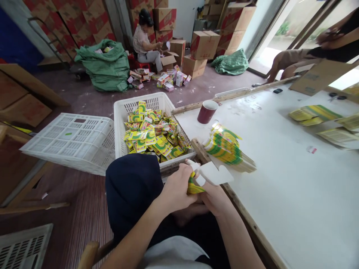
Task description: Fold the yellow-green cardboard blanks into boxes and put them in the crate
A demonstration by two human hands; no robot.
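Above my lap, both hands hold one small yellow and green carton (pixel 194 185), partly unfolded, its white inner flaps (pixel 214 173) sticking out to the right. My left hand (pixel 179 186) wraps its fingers round the carton's left side. My right hand (pixel 214 196) grips it from the right and below; some of its fingers are hidden. On the table just beyond my hands lies a fanned stack of flat yellow and green cartons (pixel 228 147). A white plastic crate (pixel 119 138) ahead of my knee holds many folded yellow cartons (pixel 150 136).
A maroon mug (pixel 207 112) stands near the edge of the white table (pixel 294 186). More flat cartons (pixel 315 113) lie farther right. Another white crate (pixel 75 138) is at left. Behind are a green sack (pixel 103 67), a seated person (pixel 146 43) and stacked boxes (pixel 206 45). Another person (pixel 311 52) sits at right.
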